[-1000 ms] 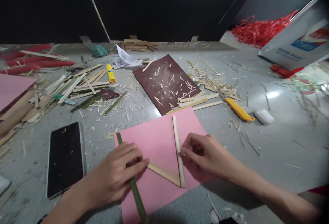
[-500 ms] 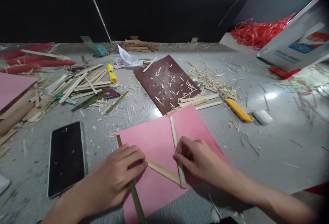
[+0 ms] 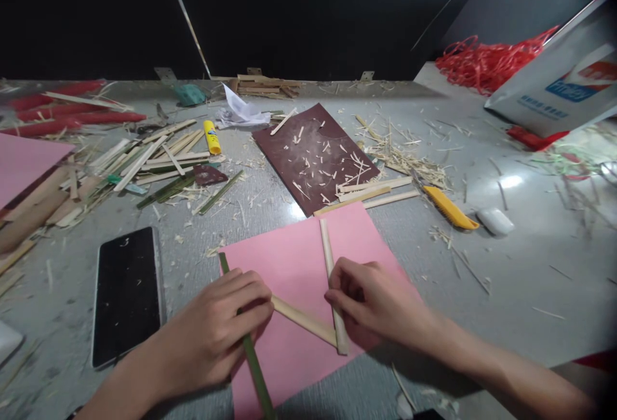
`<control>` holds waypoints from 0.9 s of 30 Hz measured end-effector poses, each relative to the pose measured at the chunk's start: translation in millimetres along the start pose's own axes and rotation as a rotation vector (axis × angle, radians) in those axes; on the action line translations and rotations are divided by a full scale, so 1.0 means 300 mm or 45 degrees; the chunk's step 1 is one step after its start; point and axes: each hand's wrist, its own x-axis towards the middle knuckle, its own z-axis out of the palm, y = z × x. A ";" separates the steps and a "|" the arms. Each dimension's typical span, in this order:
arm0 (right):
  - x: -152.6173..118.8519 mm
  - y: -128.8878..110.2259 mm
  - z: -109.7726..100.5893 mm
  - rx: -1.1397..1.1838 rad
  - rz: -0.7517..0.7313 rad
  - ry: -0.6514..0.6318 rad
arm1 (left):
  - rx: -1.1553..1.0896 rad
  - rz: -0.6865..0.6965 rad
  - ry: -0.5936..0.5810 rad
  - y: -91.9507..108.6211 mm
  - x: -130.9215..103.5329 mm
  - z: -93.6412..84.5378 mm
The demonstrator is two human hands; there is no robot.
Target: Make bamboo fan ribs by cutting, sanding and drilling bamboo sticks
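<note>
I find the left hand [image 3: 234,323] pinching one end of a slanting, flat, pale wooden strip [image 3: 304,321], across a narrow green bamboo strip [image 3: 257,372]; the right hand [image 3: 369,296] pinches a whitish wooden strip [image 3: 327,246]. All lie on pink rectangular paper [image 3: 289,259]. Judged step: alignment; steady pressure is called for next.

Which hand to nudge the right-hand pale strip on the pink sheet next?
Right, probably: right hand is at that pale strip; left hand lies across the green strip, farther away.
</note>
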 end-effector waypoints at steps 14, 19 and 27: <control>-0.007 -0.002 0.031 -0.024 -0.177 -0.068 | -0.032 -0.053 -0.079 -0.008 -0.006 0.010; -0.009 0.004 0.033 -0.031 -0.205 -0.069 | -0.017 -0.043 -0.081 -0.009 0.003 0.012; -0.016 0.013 0.046 -0.090 -0.294 0.021 | 0.040 0.001 -0.015 0.003 0.030 0.035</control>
